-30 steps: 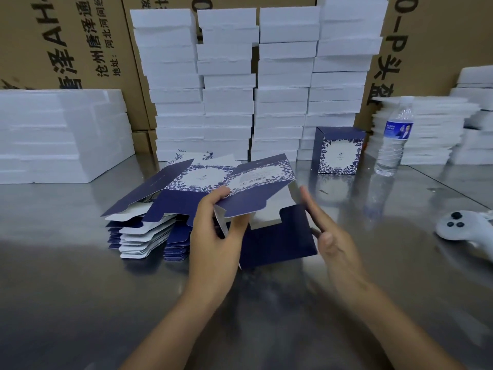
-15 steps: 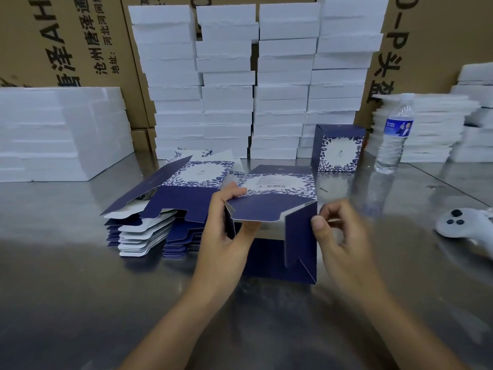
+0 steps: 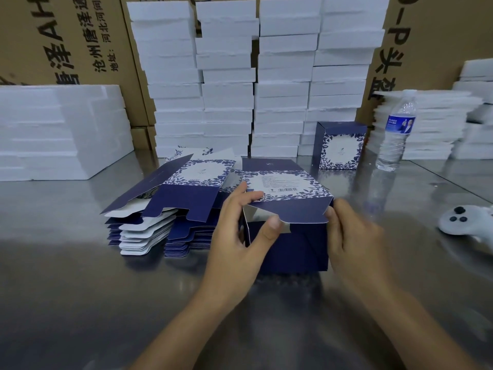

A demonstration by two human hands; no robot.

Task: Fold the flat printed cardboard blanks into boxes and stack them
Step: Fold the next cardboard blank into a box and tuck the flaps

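Note:
A navy cardboard blank (image 3: pixel 290 209) with a white floral panel and barcode stands half squared up on the steel table (image 3: pixel 80 303), its end flaps turned toward me. My left hand (image 3: pixel 240 231) grips its left edge, thumb pressed on an inner flap. My right hand (image 3: pixel 352 233) holds the right corner. To the left lies a pile of flat blanks (image 3: pixel 165 209), the top one partly lifted. One finished box (image 3: pixel 340 145) stands upright at the back right.
Tall stacks of white foam slabs (image 3: pixel 253 76) line the back in front of brown cartons. More foam (image 3: pixel 53 132) sits at the left and right. A water bottle (image 3: pixel 396 129) stands beside the finished box. A white controller (image 3: pixel 461 220) lies at the right edge.
The blank has gone from a loosely opened sheet to a squared tube. My right hand moved in from beside it to grip its right corner. My left hand shifted onto the flap.

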